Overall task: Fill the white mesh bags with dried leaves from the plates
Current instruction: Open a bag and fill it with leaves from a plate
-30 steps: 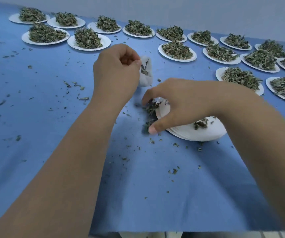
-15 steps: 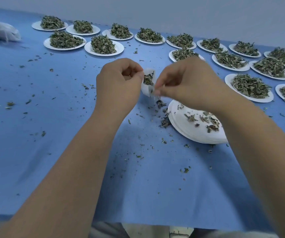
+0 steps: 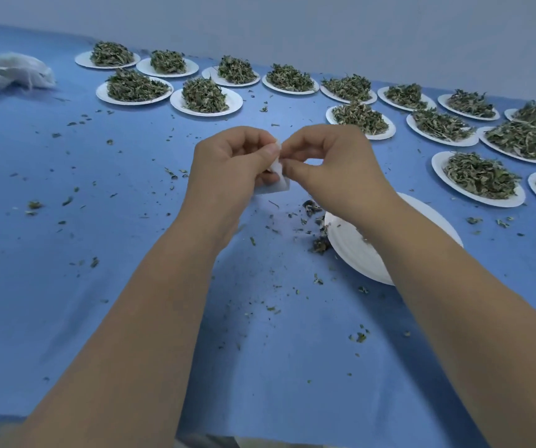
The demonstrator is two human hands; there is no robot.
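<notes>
A small white mesh bag (image 3: 278,179) hangs between my two hands above the blue table. My left hand (image 3: 232,166) grips its left side with curled fingers. My right hand (image 3: 331,160) pinches the bag's top edge between thumb and forefinger. Most of the bag is hidden behind my fingers, and its contents do not show. Below my right wrist lies a nearly bare white plate (image 3: 357,250) with a few leaf scraps (image 3: 320,244) at its left rim.
Several white plates heaped with dried leaves (image 3: 203,95) line the far side of the blue table (image 3: 98,286), with more plates of leaves (image 3: 480,177) at the right. A pile of white bags (image 3: 4,72) lies far left. Leaf crumbs are scattered over the cloth.
My right hand rose from the plate with leaves, put them at the bag's mouth, and now pinches the bag's top edge. The bag's opening no longer shows leaves.
</notes>
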